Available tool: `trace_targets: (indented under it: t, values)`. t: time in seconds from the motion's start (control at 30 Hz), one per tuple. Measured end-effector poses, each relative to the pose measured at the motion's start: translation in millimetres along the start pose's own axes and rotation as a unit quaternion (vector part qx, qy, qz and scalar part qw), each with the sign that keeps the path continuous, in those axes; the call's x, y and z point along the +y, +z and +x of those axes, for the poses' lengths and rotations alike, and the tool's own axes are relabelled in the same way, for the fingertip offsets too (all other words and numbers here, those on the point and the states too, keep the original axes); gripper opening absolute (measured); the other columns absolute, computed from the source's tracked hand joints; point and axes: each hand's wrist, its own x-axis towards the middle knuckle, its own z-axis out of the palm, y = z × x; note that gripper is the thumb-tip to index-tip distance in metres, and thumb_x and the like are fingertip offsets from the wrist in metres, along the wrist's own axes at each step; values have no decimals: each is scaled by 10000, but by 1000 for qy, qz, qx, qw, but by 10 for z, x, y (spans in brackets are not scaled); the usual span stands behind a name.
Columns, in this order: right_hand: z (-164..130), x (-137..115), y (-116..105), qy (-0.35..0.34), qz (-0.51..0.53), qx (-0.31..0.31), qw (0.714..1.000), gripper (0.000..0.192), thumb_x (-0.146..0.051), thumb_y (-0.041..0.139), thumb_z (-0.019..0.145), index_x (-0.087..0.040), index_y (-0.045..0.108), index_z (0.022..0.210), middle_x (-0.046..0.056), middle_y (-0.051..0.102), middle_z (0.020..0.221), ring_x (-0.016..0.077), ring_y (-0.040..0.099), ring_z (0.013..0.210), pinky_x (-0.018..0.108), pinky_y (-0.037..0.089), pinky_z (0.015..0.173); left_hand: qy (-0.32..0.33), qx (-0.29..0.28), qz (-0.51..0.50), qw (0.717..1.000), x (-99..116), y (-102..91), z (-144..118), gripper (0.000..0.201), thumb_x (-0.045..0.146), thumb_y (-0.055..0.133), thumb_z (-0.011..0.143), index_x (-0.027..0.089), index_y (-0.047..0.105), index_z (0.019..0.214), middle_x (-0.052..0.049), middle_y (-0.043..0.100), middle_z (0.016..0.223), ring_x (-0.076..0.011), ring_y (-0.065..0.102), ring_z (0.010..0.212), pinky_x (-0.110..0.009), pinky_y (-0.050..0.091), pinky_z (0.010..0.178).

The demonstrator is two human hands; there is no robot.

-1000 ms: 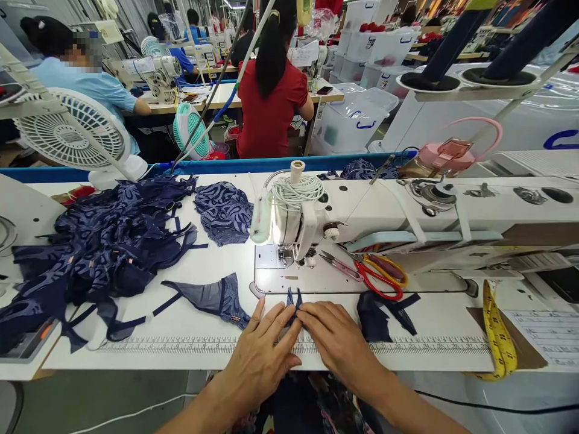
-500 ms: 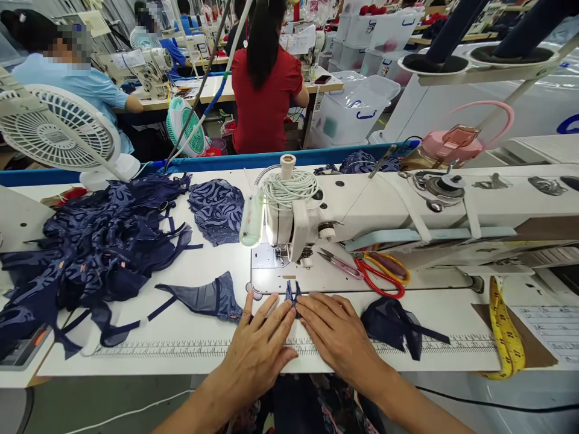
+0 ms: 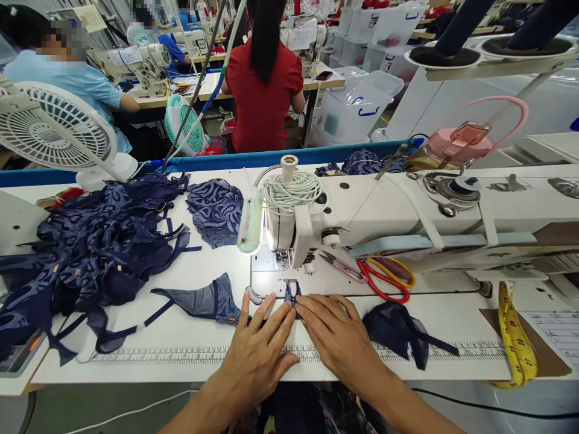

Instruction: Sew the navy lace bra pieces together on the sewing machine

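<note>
Lower centre: left hand [image 3: 256, 355] and right hand [image 3: 337, 343], both flat and open, fingertips pinning small navy fabric piece [image 3: 292, 293] — light, limp, likely slippery, so hold at its edges.

We see a smooth white laminate desk [image 3: 190, 283] with a printed ruler strip along its near edge. Our fingers [image 3: 280, 316] press a small scrap of dark navy cloth [image 3: 292, 292], thin and matt. The navy fabric heap [image 3: 99, 241] looks soft, partly sheer mesh, partly patterned lace with a faint sheen. The sewing machine [image 3: 407, 211] has a glossy painted white body with bare metal fittings, and a coil of pale smooth cord [image 3: 292, 188] sits on it. The scissors [image 3: 384, 277] show dull metal blades and shiny red and yellow plastic handles. The yellow measuring tape [image 3: 515, 337] looks like flexible coated cloth. The fan [image 3: 54, 129] is white plastic.
</note>
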Motion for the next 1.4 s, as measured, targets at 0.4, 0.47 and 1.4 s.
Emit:
trace_targets:
  t: [0.4,0.47,1.4]
  values:
    - [2,7,17,1,13,1,1000,334,-119,466,955,-194,604,1250,57,659,1257,204,558,1165,415,306,1055,3,-20,-7,1000,-10,-20,14,550,380,478,962,192,373,1469,-28,368,1544,-295,204,1463,-571,-38,1197]
    - [6,7,16,2,13,6,1000,328,-125,469,954,-195,608,1242,55,666,1244,200,563,1160,413,306,1060,3,-23,-7,1000,-12,-13,14,553,387,469,966,190,365,1472,-20,353,1551,-297,187,1467,-570,-57,1193]
    - [120,-11,-130,229,370,1,900,377,-308,600,889,-241,534,1254,50,674,1018,181,653,895,326,558,789,-214,200,-272,917,244,-23,259,193,236,388,992,209,492,832,-26,579,823,-189,533,787,-344,409,757]
